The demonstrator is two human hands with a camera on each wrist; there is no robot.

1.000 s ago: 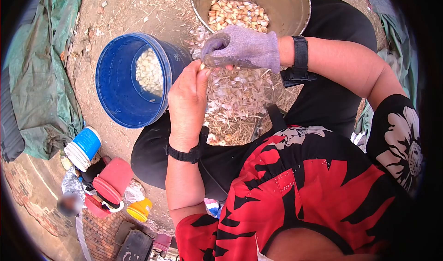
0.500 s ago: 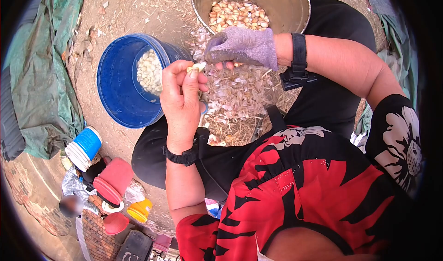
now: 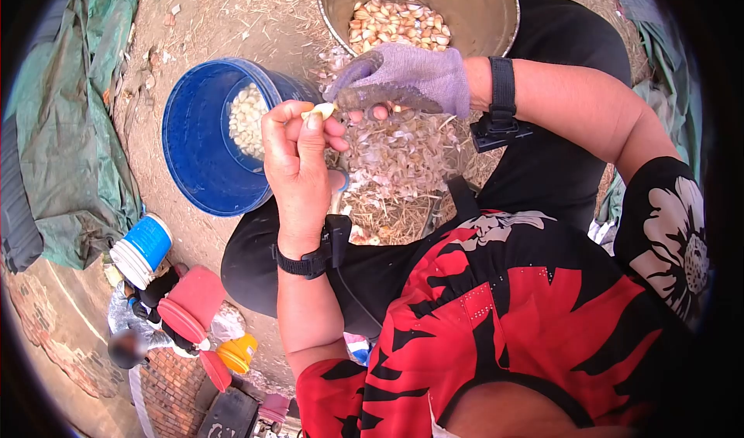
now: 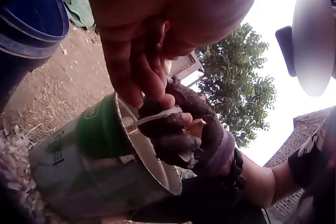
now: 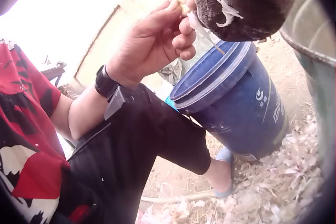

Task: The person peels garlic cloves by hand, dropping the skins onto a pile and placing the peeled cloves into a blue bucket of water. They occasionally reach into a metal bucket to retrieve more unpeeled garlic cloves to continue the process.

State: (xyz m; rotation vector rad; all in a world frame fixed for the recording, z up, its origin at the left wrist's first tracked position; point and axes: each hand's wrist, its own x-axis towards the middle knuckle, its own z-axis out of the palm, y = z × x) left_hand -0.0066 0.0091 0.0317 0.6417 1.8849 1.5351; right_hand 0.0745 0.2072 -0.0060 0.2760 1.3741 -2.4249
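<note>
Between thumb and forefinger my bare left hand (image 3: 298, 163) pinches a pale peeled garlic clove (image 3: 321, 110). My right hand (image 3: 411, 78), in a purple-grey knitted glove with dark soiled fingers, reaches right up to that clove. Its curled fingers hold a brown-skinned garlic clove (image 4: 196, 128), seen in the left wrist view. Thin white skin (image 5: 228, 13) clings to the glove in the right wrist view. Left of the hands, a blue bucket (image 3: 186, 159) tilts with peeled cloves (image 3: 248, 116) inside. Beyond the glove, a large pail (image 3: 488, 20) contains unpeeled cloves (image 3: 399, 24).
Loose garlic skins (image 3: 395, 159) and straw cover the ground between the person's legs. A green tarp (image 3: 70, 144) lies at far left. Behind stand a blue-and-white bucket (image 3: 143, 244), red tubs (image 3: 190, 302), a yellow bucket (image 3: 236, 353) and another person (image 3: 143, 326) bending.
A second ago both hands met over one clove. The left hand has since drawn left with the peeled clove, and the glove has followed toward it. The background person has moved a red basin.
</note>
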